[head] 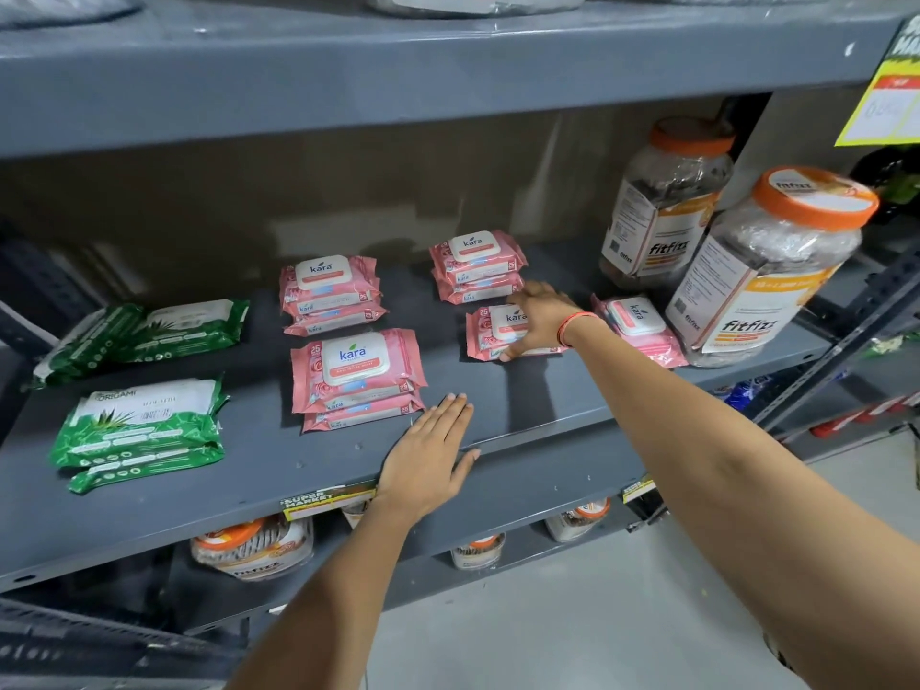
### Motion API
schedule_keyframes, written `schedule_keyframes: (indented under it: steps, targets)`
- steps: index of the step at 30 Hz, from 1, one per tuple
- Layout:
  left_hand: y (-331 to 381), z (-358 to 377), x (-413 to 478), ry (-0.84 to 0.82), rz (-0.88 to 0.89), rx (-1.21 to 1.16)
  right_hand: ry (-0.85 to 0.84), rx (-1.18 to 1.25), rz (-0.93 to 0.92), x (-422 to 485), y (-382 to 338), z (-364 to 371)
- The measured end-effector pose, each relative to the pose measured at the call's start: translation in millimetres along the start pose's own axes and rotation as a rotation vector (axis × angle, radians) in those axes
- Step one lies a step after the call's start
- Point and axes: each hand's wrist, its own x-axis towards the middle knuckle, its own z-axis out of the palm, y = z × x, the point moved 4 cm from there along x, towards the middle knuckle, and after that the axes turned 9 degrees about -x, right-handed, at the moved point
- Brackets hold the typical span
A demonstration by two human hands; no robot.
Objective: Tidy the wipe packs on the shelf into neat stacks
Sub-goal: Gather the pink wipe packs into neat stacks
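Note:
Pink Kara wipe packs lie on the grey shelf (522,405). One stack (356,378) sits at the front middle, another (331,293) behind it, a third (477,265) at the back right. My right hand (540,318) grips a single pink pack (485,333) lying flat on the shelf, fingers over its top and thumb at its front edge. Another loose pink pack (639,328) lies to the right, against a jar. My left hand (430,458) rests flat on the shelf's front edge, holding nothing.
Green Origami wipe packs sit at the left, one pile in front (139,428) and one behind (144,336). Two large orange-lidded Fitfizz jars (761,271) (662,201) stand at the right. More jars (251,547) fill the shelf below. Another shelf (348,77) hangs overhead.

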Motion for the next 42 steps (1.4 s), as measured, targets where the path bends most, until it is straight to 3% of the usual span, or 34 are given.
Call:
schedule_keyframes:
  steps: [8,18,21,24,27,34,42]
  targets:
    - [1.2,-1.7,-1.2,-0.006,-0.013,-0.015,-0.026,0.04,-0.066,-30.6,3.7,6.5]
    - [1.1,-0.4,-1.6,-0.002,-0.008,-0.026,-0.092,0.095,-0.022,-39.2,9.4,15.7]
    - [1.3,-1.0,-1.4,-0.004,-0.016,-0.026,-0.027,0.253,0.154,-44.7,33.8,6.9]
    - [1.2,-0.8,-1.1,-0.008,-0.018,-0.021,0.139,0.072,0.437,-53.4,70.1,3.0]
    - [0.3,0.2,-0.8,-0.013,-0.027,-0.021,0.148,-0.027,0.637,-63.2,95.7,16.9]
    - [1.5,0.2,-0.3,-0.003,-0.016,-0.015,0.104,-0.029,0.653,-63.7,92.3,22.9]
    - [3.3,-2.3,-1.6,-0.014,-0.015,-0.012,0.081,0.245,0.724,-70.1,85.1,30.1]
